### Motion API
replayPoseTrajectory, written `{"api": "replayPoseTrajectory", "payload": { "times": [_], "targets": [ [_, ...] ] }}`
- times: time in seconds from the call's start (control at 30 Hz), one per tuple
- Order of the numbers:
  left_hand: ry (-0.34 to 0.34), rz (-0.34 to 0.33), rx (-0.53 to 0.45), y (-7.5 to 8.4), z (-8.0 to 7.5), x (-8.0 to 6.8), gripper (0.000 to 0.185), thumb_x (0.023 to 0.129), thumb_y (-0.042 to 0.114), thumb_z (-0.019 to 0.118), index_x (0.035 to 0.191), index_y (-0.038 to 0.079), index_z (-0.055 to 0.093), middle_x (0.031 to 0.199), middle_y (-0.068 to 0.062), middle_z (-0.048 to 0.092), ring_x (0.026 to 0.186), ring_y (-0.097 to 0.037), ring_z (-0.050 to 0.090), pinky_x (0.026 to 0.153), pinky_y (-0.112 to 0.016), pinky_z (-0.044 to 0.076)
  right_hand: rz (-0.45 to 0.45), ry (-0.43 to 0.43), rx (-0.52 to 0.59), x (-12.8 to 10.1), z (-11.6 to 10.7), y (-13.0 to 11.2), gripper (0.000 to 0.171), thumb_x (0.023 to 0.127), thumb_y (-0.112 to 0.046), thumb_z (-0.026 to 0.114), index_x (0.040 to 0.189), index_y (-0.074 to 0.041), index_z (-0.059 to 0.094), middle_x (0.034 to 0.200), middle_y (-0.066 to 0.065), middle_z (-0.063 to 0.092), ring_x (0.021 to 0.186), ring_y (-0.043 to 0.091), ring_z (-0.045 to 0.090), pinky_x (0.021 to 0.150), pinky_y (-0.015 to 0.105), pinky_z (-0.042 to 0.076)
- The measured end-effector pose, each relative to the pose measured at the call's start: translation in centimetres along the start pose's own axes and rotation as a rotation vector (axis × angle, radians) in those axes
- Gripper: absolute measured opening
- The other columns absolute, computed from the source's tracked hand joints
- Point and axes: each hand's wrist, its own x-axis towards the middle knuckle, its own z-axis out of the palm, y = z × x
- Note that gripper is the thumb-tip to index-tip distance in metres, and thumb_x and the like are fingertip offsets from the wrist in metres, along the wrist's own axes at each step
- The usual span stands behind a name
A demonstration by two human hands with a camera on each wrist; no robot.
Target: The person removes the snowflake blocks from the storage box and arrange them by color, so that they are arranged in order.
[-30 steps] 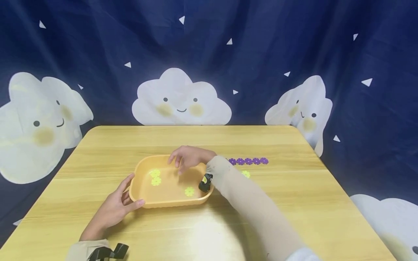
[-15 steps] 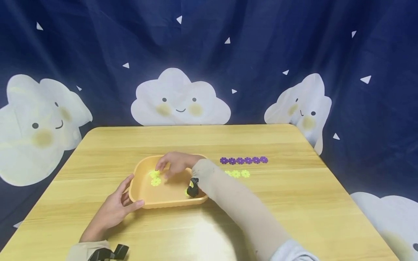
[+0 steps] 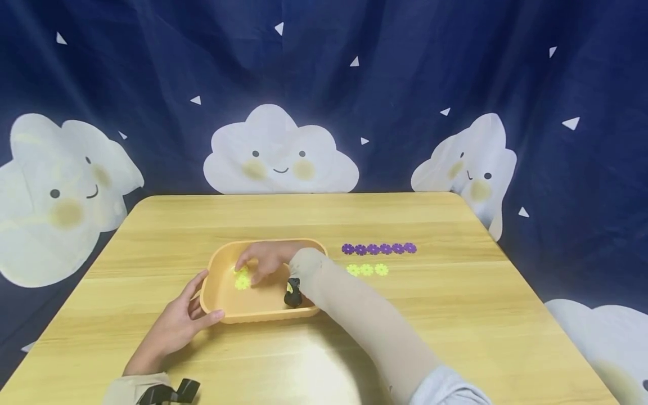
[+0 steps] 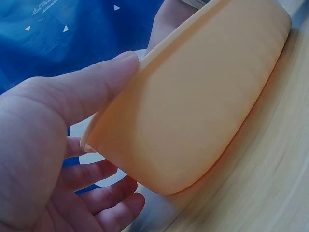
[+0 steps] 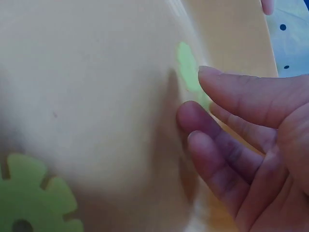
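My left hand point(image 3: 174, 326) grips the left end of an orange plastic tray point(image 3: 263, 318), thumb on the near rim and fingers around the outer corner. In the left wrist view the thumb presses the rim beside the tray's long side wall point(image 4: 188, 96). My right hand point(image 3: 265, 259) is down inside the tray, fingers bent toward yellow flower-shaped discs point(image 3: 242, 282). From the right wrist, one yellow disc point(image 5: 187, 67) lies by the thumb and fingertips, which stay apart; contact is hard to tell. Another yellow disc point(image 5: 34, 198) lies on the tray floor closer to that camera.
Right of the tray, a row of several purple flower-shaped discs point(image 3: 373, 249) lies on the wooden table point(image 3: 455, 315). In front of it runs a shorter row of yellow discs point(image 3: 367, 270). A dark blue curtain point(image 3: 395, 101) with clouds hangs behind the table.
My right hand has moved left and lower inside the tray, reaching the yellow discs at its left. The rows on the table show more fully. My left hand keeps its hold.
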Motion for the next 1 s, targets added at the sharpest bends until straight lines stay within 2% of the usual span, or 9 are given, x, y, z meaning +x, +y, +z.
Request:
{"api": "replayPoseTrajectory", "payload": {
  "times": [0.07, 0.13, 0.2, 0.27, 0.37, 0.47, 0.53, 0.8, 1.0],
  "targets": [
    [0.002, -0.004, 0.005, 0.06, 0.04, 0.01, 0.101, 0.087, 0.030, 0.074, 0.156, 0.008, 0.004, 0.152, -0.034, 0.020, 0.130, -0.043, 0.041, 0.095, -0.034, 0.048, 0.003, -0.010, 0.058, -0.01, 0.09, 0.04, 0.048, 0.086, -0.008, 0.074, 0.131, -0.014, 0.059, 0.135, 0.001, 0.053, 0.101, 0.011, 0.059, 0.083, 0.023, 0.053],
    [0.004, -0.006, 0.005, 0.07, 0.07, 0.01, 0.101, 0.087, 0.029, 0.075, 0.156, 0.008, 0.004, 0.151, -0.034, 0.020, 0.130, -0.044, 0.041, 0.094, -0.034, 0.048, 0.000, -0.009, 0.111, 0.00, 0.16, 0.10, 0.045, 0.086, -0.003, 0.073, 0.128, -0.011, 0.060, 0.126, 0.002, 0.058, 0.091, 0.012, 0.061, 0.069, 0.023, 0.056],
    [0.006, -0.007, 0.005, 0.06, 0.08, 0.01, 0.101, 0.087, 0.029, 0.075, 0.156, 0.008, 0.004, 0.151, -0.034, 0.020, 0.130, -0.044, 0.041, 0.094, -0.033, 0.048, -0.002, -0.001, 0.118, 0.00, 0.18, 0.10, 0.042, 0.086, -0.001, 0.072, 0.124, -0.012, 0.062, 0.119, 0.001, 0.059, 0.091, 0.009, 0.059, 0.067, 0.021, 0.055],
    [0.008, -0.005, 0.004, 0.04, 0.06, 0.02, 0.101, 0.087, 0.029, 0.075, 0.156, 0.008, 0.004, 0.151, -0.034, 0.021, 0.130, -0.043, 0.041, 0.094, -0.030, 0.049, -0.004, 0.008, 0.105, 0.05, 0.16, 0.13, 0.040, 0.085, 0.000, 0.072, 0.122, -0.013, 0.064, 0.116, -0.001, 0.059, 0.093, 0.010, 0.058, 0.067, 0.021, 0.055],
    [0.010, 0.000, 0.001, 0.01, 0.02, 0.04, 0.101, 0.087, 0.029, 0.075, 0.156, 0.008, 0.004, 0.151, -0.034, 0.022, 0.130, -0.043, 0.041, 0.093, -0.027, 0.049, -0.008, 0.010, 0.019, 0.17, 0.21, 0.14, 0.040, 0.084, -0.003, 0.074, 0.120, -0.019, 0.066, 0.112, -0.005, 0.059, 0.099, 0.008, 0.056, 0.076, 0.019, 0.051],
    [0.006, 0.003, -0.009, -0.03, 0.02, 0.03, 0.101, 0.087, 0.028, 0.075, 0.156, 0.008, 0.004, 0.151, -0.033, 0.022, 0.130, -0.043, 0.041, 0.093, -0.027, 0.049, 0.000, -0.002, -0.076, 0.28, 0.43, 0.19, 0.043, 0.083, -0.007, 0.077, 0.120, -0.025, 0.067, 0.108, -0.008, 0.059, 0.102, 0.005, 0.053, 0.086, 0.017, 0.044],
    [0.000, 0.004, -0.018, -0.05, 0.04, -0.01, 0.102, 0.087, 0.028, 0.075, 0.156, 0.008, 0.004, 0.152, -0.034, 0.020, 0.130, -0.043, 0.040, 0.094, -0.030, 0.049, 0.009, -0.011, -0.122, 0.34, 0.63, 0.25, 0.044, 0.083, -0.011, 0.077, 0.121, -0.028, 0.066, 0.106, -0.010, 0.059, 0.101, 0.004, 0.053, 0.088, 0.016, 0.041],
    [0.004, 0.015, -0.011, -0.11, 0.06, 0.03, 0.101, 0.087, 0.027, 0.075, 0.156, 0.008, 0.004, 0.151, -0.034, 0.021, 0.129, -0.044, 0.041, 0.093, -0.032, 0.050, 0.027, -0.003, -0.107, 0.24, 0.84, 0.09, 0.033, 0.082, -0.009, 0.078, 0.110, -0.024, 0.067, 0.099, -0.006, 0.058, 0.093, 0.007, 0.053, 0.081, 0.016, 0.043],
    [0.005, 0.022, 0.006, -0.23, 0.15, -0.02, 0.101, 0.087, 0.029, 0.074, 0.156, 0.006, 0.004, 0.151, -0.034, 0.021, 0.129, -0.044, 0.042, 0.094, -0.034, 0.048, 0.027, 0.000, -0.113, 0.12, 1.01, -0.05, 0.029, 0.080, -0.007, 0.079, 0.100, -0.020, 0.061, 0.096, -0.007, 0.056, 0.091, 0.007, 0.051, 0.078, 0.015, 0.043]
  ]
}}
